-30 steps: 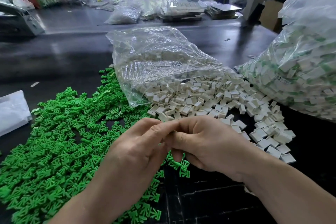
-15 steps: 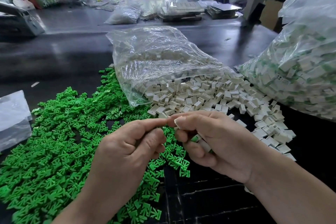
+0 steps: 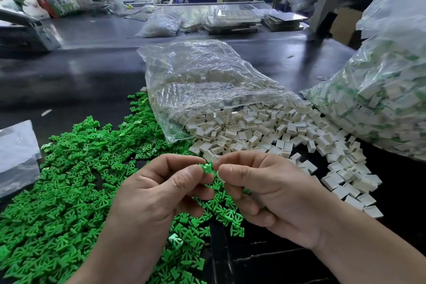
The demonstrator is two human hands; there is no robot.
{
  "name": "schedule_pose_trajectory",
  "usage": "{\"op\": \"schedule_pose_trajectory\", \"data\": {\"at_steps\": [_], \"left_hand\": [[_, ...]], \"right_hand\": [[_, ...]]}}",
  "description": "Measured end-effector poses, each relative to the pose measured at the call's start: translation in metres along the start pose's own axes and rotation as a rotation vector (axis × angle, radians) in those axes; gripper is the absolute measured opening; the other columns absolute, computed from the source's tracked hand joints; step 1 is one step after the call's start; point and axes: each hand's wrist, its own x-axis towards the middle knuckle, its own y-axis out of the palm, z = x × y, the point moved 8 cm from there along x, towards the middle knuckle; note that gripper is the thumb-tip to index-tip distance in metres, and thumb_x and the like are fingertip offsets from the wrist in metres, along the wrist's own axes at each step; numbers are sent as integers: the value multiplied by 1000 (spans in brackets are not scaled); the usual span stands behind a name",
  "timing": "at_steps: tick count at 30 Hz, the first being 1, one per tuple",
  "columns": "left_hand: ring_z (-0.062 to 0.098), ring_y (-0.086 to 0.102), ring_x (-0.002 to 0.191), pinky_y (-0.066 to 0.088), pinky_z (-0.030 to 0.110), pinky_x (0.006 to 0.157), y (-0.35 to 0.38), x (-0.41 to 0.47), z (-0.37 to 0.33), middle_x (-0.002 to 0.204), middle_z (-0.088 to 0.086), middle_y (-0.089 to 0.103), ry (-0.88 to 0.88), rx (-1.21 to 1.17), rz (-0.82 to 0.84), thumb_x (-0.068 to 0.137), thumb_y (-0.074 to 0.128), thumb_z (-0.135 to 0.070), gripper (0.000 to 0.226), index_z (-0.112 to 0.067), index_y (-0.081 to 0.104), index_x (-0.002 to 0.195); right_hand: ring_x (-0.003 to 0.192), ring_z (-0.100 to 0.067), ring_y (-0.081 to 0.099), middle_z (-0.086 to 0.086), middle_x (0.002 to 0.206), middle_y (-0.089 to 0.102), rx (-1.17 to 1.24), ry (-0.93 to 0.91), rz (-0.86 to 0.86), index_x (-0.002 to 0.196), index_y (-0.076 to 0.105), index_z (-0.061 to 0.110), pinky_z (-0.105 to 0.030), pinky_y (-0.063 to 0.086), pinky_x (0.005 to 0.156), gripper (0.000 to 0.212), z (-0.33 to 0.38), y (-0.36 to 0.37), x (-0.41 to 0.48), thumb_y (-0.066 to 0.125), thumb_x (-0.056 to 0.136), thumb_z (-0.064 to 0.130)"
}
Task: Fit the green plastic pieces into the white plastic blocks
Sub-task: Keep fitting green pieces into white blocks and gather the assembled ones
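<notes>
- While the left hand [image 3: 156,193] pinches one green piece [image 3: 205,167] between thumb and forefinger, the right hand [image 3: 276,193] closes its fingers on a white block [image 3: 219,177], almost hidden, just beside it.
- Loose green pieces [image 3: 69,180] lie on the counter [image 3: 92,71] at nine o'clock from the hands.
- White blocks [image 3: 265,131] spill from a clear bag [image 3: 196,80] at one o'clock.
- A full bag [image 3: 387,99] stands at two o'clock.
</notes>
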Motion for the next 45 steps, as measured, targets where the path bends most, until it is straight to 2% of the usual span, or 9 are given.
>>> {"op": "schedule_pose_trajectory", "data": {"at_steps": [4,7,9,11,15,21,25,30,45], "left_hand": [[27,71,64,50,25,44,-1,1,1,87,23,73,-22,-46,-6,58,84,-13,21,-18,75,76],[27,72,67,51,26,43,-2,1,0,91,23,73,-16,-78,-6,67,75,-17,7,-19,74,73],[27,73,68,52,25,44,-4,2,0,94,23,73,-14,-74,-12,61,81,-9,17,-16,72,74],[28,73,68,52,25,44,-6,2,1,95,24,73,-16,-90,-34,61,77,-17,18,-11,69,77],[25,72,67,51,25,44,-2,1,-1,96,23,73,-25,-124,-15,62,76,-22,9,-21,74,70],[23,72,70,51,23,46,0,2,2,104,23,71,-68,-210,32,44,97,-31,40,-16,75,74],[20,71,68,51,23,45,1,1,1,100,20,73,-62,-214,49,46,96,-34,41,-15,76,77],[16,63,59,48,25,45,0,1,1,72,10,67,-53,-158,34,47,95,-41,46,-15,75,79],[21,63,58,50,25,49,-3,-3,-5,76,14,69,67,36,-9,67,78,-39,27,-16,73,80]], "right_hand": [[45,-12,40,-8,71,60,43,-8,-22,97,76,13,-17,27,33,19,0,0,0,73,79,18],[44,-12,41,-13,79,67,65,-18,-43,102,74,10,-17,27,33,14,1,-2,0,66,90,9],[42,-11,41,-14,82,69,57,-31,-44,104,71,10,-17,26,33,14,3,-2,-1,65,91,8],[41,-10,40,-14,83,70,39,-47,-27,97,73,11,-17,25,32,13,5,0,-1,69,85,11],[42,-10,40,-12,80,67,13,-47,-21,90,75,14,-16,26,32,8,3,1,0,70,84,14],[43,-10,40,-8,75,60,-9,-54,-12,91,74,18,-17,27,33,9,4,0,-2,66,94,18],[42,-10,40,-7,73,60,-64,-73,-15,98,73,15,-16,26,34,11,3,2,-2,63,98,20],[44,-10,40,-3,71,62,-169,-161,2,93,73,22,-17,28,36,11,6,5,-2,64,98,24],[46,-7,44,1,68,61,-332,-326,-31,91,70,24,-15,33,39,16,15,7,-7,64,92,38]]}}
